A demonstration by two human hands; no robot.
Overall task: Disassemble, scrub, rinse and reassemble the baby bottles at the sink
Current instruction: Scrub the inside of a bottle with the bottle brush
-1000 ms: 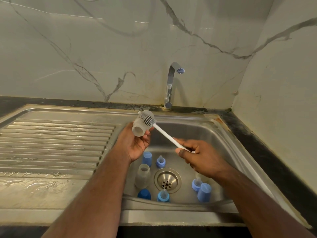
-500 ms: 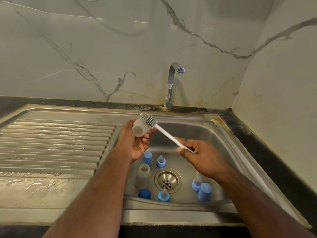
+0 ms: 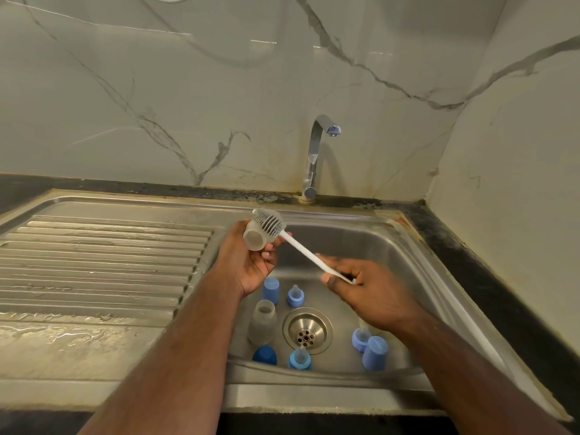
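Bottle (image 3: pixel 255 238) sits in the left hand (image 3: pixel 251 266), held up over the back-left corner of the sink (image 3: pixel 405 246), its base turned toward the camera and fingers curled round its side. Only the head view is given. The right hand (image 3: pixel 361 285) pinches the low end of the brush (image 3: pixel 299 248), whose bristle head lies against the bottle's far end; whether the bristles are inside the mouth or only on its rim cannot be told from here.

To scrub well, I judge the brush should go fully in and be twisted while the left hand turns the bottle the other way, so the wall and the bottom both get covered. A grip nearer the bristles would give firmer pressure than one at the tip of the handle. The tap (image 3: pixel 317 152) shows no water running, so rinsing looks yet to come.

Down in the basin lie a second clear bottle (image 3: pixel 262 323), blue caps (image 3: pixel 271 290) and teats (image 3: pixel 295 296) round the drain (image 3: pixel 307 329), all apart and waiting; working low over the basin would keep a slipped bottle from bouncing.
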